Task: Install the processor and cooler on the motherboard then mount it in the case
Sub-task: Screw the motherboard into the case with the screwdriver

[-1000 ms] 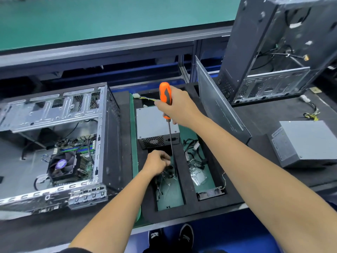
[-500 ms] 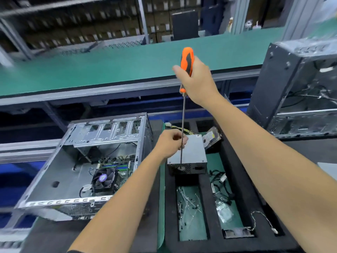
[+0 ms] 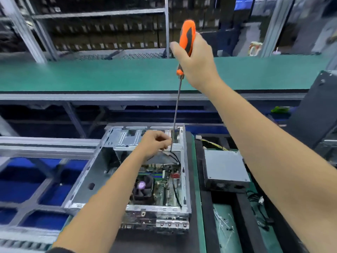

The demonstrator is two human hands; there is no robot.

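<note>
Orange-handled screwdriver [image 3: 185,44]: right hand [image 3: 197,63] is gripping the handle, fingers curled round it, shaft pointing down. Left hand [image 3: 154,144] is pinching the shaft's lower end above the open case [image 3: 102,167]. Motherboard [image 3: 166,187] with cooler [image 3: 143,187] is lying inside the case on the counter [image 3: 196,234]. Grey power supply [image 3: 225,170] is sitting just right of the case.

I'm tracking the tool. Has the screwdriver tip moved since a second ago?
Yes. The screwdriver tip left the tray of small parts right of the case and now sits over the case's far end, by the left hand.
</note>
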